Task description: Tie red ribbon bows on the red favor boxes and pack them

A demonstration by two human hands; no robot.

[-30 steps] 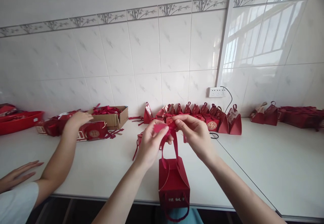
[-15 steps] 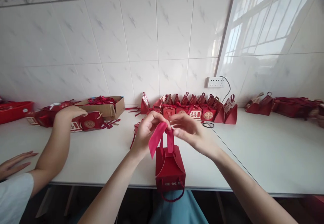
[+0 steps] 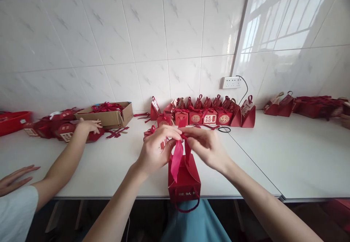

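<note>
A dark red gift box (image 3: 183, 179) with a rope handle stands at the table's front edge, between my forearms. Above its top, my left hand (image 3: 158, 145) pinches a bright red ribbon (image 3: 177, 160), one tail of which hangs over the box. My right hand (image 3: 205, 145) closes its thumb and fingers on the same ribbon from the other side. The two hands' fingertips nearly meet at the ribbon's middle, where fingers partly hide it. Just behind my left hand, another small red box (image 3: 149, 132) is partly covered.
Several red boxes (image 3: 210, 118) line the wall, with a black ring (image 3: 224, 129) before them. At left, a co-worker's hand (image 3: 89, 126) touches red boxes near a cardboard box (image 3: 127, 114) of ribbons and a red tray (image 3: 26, 117). A socket strip (image 3: 231, 83) is on the wall.
My fingers have drawn together on the ribbon, and its left tail now hangs more steadily over the box. The co-worker's hand has shifted right over the boxes. The view has tilted down slightly.
</note>
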